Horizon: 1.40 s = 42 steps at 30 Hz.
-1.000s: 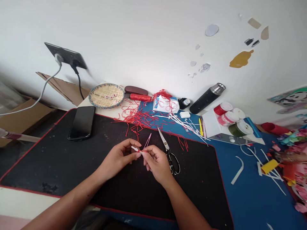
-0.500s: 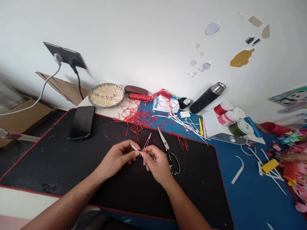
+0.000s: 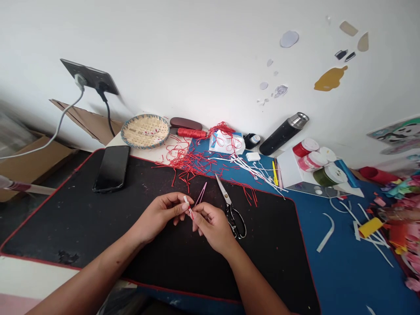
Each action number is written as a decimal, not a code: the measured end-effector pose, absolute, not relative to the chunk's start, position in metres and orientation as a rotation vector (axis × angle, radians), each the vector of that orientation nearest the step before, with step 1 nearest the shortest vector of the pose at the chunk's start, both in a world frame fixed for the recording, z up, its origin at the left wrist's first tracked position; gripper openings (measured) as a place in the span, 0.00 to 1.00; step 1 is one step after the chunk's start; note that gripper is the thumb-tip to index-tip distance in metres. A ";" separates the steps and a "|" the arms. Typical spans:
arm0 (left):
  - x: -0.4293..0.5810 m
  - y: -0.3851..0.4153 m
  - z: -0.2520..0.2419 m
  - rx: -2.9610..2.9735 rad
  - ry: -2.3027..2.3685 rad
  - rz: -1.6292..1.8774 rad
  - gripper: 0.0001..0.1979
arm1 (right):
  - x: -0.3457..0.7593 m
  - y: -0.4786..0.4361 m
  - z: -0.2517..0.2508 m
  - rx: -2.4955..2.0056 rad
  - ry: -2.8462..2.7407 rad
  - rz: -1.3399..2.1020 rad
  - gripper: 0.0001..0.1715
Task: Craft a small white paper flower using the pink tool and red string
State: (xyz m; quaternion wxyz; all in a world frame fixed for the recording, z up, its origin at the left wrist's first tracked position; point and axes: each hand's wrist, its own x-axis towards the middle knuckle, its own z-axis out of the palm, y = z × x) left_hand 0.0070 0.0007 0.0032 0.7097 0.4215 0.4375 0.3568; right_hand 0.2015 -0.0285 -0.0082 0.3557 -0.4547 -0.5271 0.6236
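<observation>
A white wall [image 3: 203,57] fills the upper half of your view, with a dark socket plate [image 3: 88,75] at left and paper cut-outs [image 3: 330,78] stuck to it at right. Below it spreads your blue tabletop [image 3: 348,275], much of it covered by a black desk mat [image 3: 65,218] with a red edge.

Along the back of the tabletop sit a round woven basket [image 3: 126,138], a spool of red cord [image 3: 192,133], and a black flask [image 3: 282,136] with a steel top, lying tilted. A tangle of thin red strands [image 3: 188,164] spills over the mat's far edge, with white strands [image 3: 254,168] to its right. A black smartphone [image 3: 111,168] lies on the mat's far left.

Near the middle of the mat, your left hand [image 3: 160,214] and right hand [image 3: 213,227] face each other. Steel scissors [image 3: 229,203] with black handles rest just beside your right hand, blades pointing away from you.

Between your hands is a small white stick [image 3: 187,205], held almost upright, with red wrapped near its lower end. Both grips are pressed together, pinching it in your fingertips. A slim pink strip [image 3: 201,194] rises just beyond them; you cannot tell whether it touches the stick.
</observation>
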 end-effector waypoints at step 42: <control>-0.001 0.008 0.005 0.392 0.729 0.922 0.16 | 0.211 0.029 0.038 -1.345 -2.941 0.164 0.14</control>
